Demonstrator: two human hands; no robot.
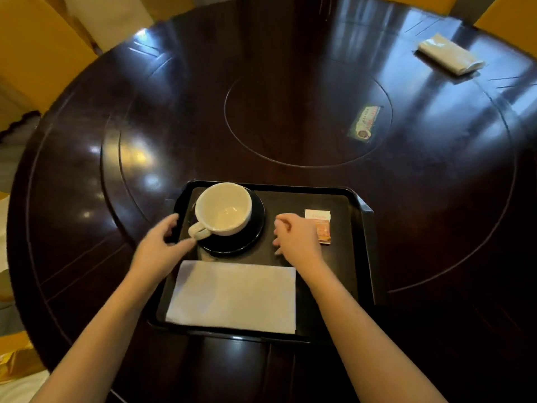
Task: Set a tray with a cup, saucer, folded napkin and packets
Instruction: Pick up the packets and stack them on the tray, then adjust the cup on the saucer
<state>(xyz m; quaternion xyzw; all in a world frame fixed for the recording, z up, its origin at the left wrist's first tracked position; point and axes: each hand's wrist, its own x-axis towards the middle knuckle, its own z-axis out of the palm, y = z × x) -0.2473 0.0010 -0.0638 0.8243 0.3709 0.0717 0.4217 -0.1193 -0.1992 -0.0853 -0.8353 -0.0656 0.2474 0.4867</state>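
Note:
A black tray (pixel 364 245) lies on the near side of the round table. On its left half a white cup (pixel 223 209) stands upright on a black saucer (pixel 250 237), handle pointing toward me. A folded white napkin (pixel 232 296) lies flat along the tray's near side. Orange-and-white packets (pixel 321 225) rest on the right half. My left hand (pixel 162 242) is at the tray's left rim beside the cup handle, fingers curled and apart, holding nothing I can see. My right hand (pixel 296 239) hovers just left of the packets, fingers loosely bent, partly hiding them.
The dark glossy round table (pixel 290 112) has a green packet (pixel 364 123) lying near its inlaid centre circle and a folded white cloth (pixel 450 55) at the far right. Yellow chairs (pixel 43 48) ring the far side.

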